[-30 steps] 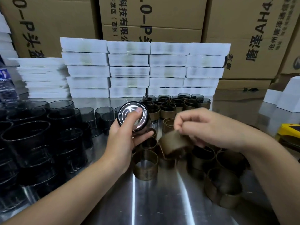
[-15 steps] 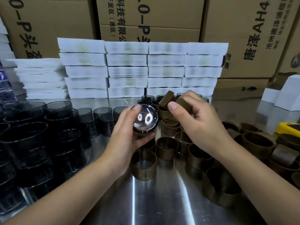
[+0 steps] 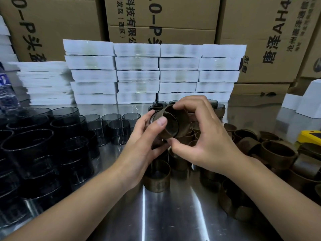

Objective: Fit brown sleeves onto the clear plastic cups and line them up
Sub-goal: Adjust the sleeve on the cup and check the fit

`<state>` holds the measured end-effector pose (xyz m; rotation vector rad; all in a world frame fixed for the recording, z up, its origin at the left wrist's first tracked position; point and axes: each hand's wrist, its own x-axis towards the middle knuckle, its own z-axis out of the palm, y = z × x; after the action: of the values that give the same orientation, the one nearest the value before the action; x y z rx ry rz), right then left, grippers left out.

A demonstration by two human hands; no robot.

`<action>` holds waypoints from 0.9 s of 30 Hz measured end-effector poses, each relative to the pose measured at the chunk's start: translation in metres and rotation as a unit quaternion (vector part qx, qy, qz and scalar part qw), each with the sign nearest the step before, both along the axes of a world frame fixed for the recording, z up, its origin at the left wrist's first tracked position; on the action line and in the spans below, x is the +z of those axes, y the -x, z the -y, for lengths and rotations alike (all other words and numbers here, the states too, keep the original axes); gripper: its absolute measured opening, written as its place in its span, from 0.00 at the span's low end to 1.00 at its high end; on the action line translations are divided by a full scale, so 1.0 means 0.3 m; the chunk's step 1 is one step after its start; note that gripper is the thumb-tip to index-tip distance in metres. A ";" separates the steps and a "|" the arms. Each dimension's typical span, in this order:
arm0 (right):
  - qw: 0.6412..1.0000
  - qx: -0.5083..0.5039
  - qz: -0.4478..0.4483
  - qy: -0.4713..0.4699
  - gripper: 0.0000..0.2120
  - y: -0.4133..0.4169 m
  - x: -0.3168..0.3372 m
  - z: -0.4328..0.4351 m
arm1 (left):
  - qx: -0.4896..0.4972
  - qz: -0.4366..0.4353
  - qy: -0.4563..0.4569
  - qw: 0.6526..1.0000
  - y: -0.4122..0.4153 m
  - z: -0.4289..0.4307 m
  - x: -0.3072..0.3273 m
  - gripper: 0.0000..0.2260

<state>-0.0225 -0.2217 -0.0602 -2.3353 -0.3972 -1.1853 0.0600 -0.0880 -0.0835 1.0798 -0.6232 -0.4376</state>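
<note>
My right hand (image 3: 201, 136) is now sliding the sleeve (image 3: 183, 119) over the cup (image 3: 169, 127); half a second ago the two were apart. At frame centre its fingers (image 3: 191, 103) are pinching the sleeve while my left hand (image 3: 142, 145) is gripping the cup. The sleeve is sitting part-way on, so seating looks nearly done. Bare cups (image 3: 69, 136) are waiting at left, loose sleeves (image 3: 278, 152) at lower right, finished ones (image 3: 159, 103) just behind my hands.

left hand (image 3: 142, 150), right hand (image 3: 205, 141): 2 | centre white packs (image 3: 137, 75): 20 | clear cups (image 3: 111, 124): many | brown sleeves (image 3: 157, 178): many
</note>
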 end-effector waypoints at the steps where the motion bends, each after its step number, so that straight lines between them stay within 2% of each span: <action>1: 1.000 0.002 0.000 0.001 0.28 0.000 0.000 0.000 | -0.003 0.007 0.001 1.000 -0.001 0.000 -0.001 0.39; 8: 0.998 0.026 -0.041 -0.049 0.31 0.009 0.003 -0.008 | -0.042 -0.005 0.015 0.999 -0.017 0.000 -0.006 0.37; 12: 0.988 0.038 -0.077 -0.130 0.25 0.009 0.016 -0.014 | -0.051 -0.001 0.020 0.999 -0.016 -0.001 -0.009 0.35; 17: 0.968 0.068 -0.156 -0.187 0.26 -0.002 0.016 -0.004 | -0.020 -0.013 0.031 0.999 -0.020 0.000 -0.009 0.34; 22: 0.956 0.105 -0.159 -0.223 0.23 -0.002 0.019 -0.001 | 0.010 0.015 0.025 1.000 -0.032 -0.007 0.001 0.32; 27: 0.944 0.131 -0.160 -0.256 0.23 -0.001 0.024 0.009 | 0.026 0.034 0.021 0.999 -0.030 -0.010 0.000 0.34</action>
<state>-0.0221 -0.2243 -0.0530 -1.8995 -0.2371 -0.6638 0.0688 -0.0850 -0.0834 1.0723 -0.6604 -0.3417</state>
